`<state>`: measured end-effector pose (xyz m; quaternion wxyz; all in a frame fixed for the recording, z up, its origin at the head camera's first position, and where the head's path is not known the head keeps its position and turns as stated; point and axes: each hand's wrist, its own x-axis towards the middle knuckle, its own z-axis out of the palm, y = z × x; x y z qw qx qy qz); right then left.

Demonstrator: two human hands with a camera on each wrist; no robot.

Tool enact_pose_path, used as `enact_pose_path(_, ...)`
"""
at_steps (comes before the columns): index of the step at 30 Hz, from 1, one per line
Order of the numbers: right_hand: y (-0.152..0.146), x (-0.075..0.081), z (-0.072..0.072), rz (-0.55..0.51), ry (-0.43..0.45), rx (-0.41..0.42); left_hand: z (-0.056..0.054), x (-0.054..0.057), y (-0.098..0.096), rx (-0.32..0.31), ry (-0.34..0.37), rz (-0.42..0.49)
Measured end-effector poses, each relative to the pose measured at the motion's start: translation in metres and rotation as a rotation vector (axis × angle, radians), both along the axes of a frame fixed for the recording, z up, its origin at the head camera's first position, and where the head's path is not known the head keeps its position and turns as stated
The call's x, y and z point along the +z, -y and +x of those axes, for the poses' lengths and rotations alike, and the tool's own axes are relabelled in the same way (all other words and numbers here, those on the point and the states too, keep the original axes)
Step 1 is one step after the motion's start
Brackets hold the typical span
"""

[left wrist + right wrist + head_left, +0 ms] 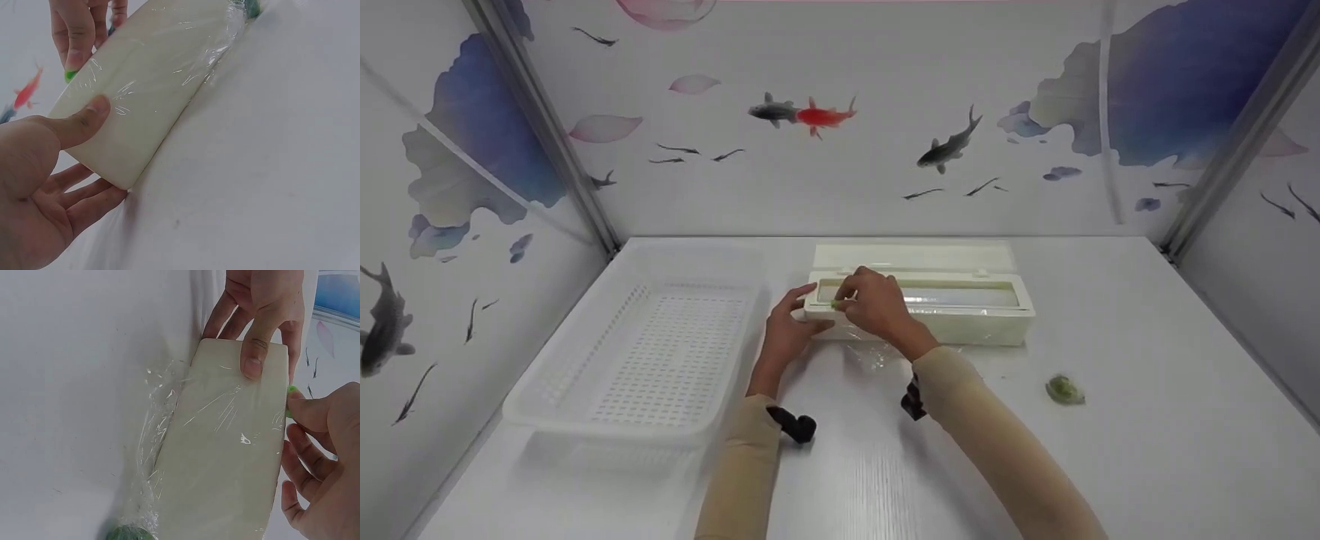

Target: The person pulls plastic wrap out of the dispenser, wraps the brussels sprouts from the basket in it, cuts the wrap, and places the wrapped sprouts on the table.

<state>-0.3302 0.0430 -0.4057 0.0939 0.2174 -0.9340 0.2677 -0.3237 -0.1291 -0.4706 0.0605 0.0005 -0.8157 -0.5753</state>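
Note:
A cream cling film dispenser (pixel 982 328) lies on the table, its lid (pixel 915 257) raised at the back and the film roll (pixel 960 298) showing inside. My left hand (pixel 789 334) grips the dispenser's left end, thumb on the front wall and fingers round the end. My right hand (pixel 877 304) is over the dispenser's left part, pinching a small green slide cutter (pixel 290 400) on the front edge between thumb and fingertips. Clear cling film (pixel 160 416) drapes down over the front wall onto the table.
A white perforated plastic basket (pixel 521 405) stands to the left of the dispenser. At the right on the table sits a small green item in clear film (pixel 1065 389). Printed panels (pixel 840 187) with fish enclose the table at the back and sides.

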Motion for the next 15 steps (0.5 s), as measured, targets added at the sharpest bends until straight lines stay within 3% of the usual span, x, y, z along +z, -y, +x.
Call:
enact_pose_path(10,-0.016,0.005,-0.002,0.057,-0.076,0.033,0.0,0.003,0.0,-0.013,-0.008,0.022)
enact_pose_path(15,-0.023,0.005,-0.001,0.077,-0.072,0.042,0.001,0.001,0.002,-0.029,-0.001,0.041)
